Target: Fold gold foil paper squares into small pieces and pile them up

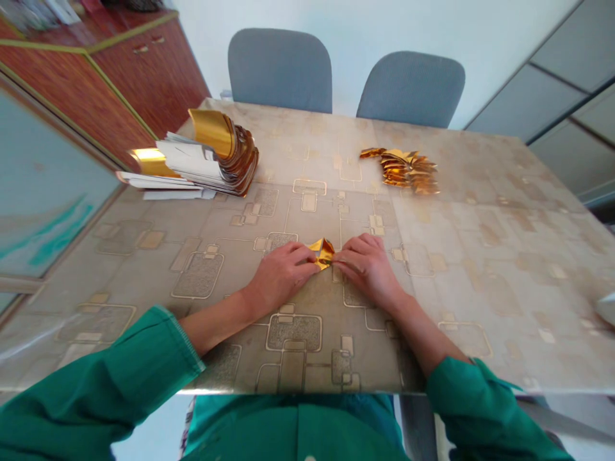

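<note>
A small folded piece of gold foil paper (pixel 322 252) is held just above the middle of the patterned table, between both hands. My left hand (pixel 284 274) pinches its left side with thumb and fingers. My right hand (pixel 367 269) grips the right edge, fingers closed on it. At the back left lies a stack of gold and white paper sheets (pixel 202 161), partly curled up. Several folded gold pieces (pixel 406 170) sit in a pile at the back right.
The table (pixel 158 256) has a patterned cover. Behind it stand two grey chairs (pixel 281 67) (pixel 413 86). A reddish wooden cabinet (pixel 148 70) is at the back left. Part of a white object (pixel 607 308) shows at the right edge.
</note>
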Available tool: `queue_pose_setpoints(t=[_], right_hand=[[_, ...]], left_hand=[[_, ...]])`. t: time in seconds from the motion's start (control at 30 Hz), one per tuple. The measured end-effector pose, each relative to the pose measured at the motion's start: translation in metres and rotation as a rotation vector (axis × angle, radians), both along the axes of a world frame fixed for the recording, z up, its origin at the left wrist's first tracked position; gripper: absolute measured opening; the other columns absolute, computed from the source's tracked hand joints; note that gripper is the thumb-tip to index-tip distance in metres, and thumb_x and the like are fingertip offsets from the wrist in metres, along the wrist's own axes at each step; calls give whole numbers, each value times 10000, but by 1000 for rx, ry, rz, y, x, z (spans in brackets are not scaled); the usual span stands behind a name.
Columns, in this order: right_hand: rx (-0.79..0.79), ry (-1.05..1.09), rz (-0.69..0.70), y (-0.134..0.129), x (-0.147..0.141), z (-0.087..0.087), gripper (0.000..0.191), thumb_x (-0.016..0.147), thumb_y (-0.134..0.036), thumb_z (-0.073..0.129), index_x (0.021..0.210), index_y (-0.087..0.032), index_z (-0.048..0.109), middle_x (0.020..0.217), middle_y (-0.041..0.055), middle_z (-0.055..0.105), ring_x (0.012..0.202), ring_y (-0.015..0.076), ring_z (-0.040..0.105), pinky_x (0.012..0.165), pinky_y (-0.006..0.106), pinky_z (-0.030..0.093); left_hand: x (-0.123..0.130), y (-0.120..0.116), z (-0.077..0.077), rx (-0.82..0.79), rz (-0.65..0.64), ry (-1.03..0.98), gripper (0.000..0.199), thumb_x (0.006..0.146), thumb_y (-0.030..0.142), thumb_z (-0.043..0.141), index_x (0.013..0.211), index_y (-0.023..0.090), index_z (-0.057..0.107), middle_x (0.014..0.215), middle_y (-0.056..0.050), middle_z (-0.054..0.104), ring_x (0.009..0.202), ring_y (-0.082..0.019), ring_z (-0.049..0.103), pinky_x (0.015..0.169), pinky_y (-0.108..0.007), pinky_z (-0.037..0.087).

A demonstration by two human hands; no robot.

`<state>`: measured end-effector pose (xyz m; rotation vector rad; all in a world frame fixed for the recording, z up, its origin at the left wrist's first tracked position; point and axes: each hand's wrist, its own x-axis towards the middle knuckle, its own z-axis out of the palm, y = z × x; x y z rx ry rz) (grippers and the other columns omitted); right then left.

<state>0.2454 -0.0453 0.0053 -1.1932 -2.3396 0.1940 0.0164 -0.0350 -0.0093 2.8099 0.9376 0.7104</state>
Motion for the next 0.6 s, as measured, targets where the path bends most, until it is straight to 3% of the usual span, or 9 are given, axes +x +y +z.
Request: queue_pose_setpoints(t=[0.23,0.43,0.6], right_hand=[[54,-254,82,-8,5,4,214,994,-271,529,1065,-278,732,825,26,640,850,193,468,868,367,275],[-24,-271,59,-5,15,-1,259,992,-291,537,1177,-358,705,809,18,621,834,193,461,849,362,270],[-56,-292,86,-5,21,1,279,986,-273,539,1204,-354,693,822,28,623,817,196,458,831,361,282]], left_hand=[[-1,-1,-1,48,-10,17,192,980,207,536,989,205,728,1016,-51,690,1004,-208,587,853,-349,543],[-3,-4,0,90,-39,47,200,978,179,513,1008,181,711,1018,-67,679,1039,-214,597,889,-369,552],[-4,-6,1,118,-64,72,236,981,166,469,1048,164,696,1007,-82,680,1070,-226,602,923,-395,560]])
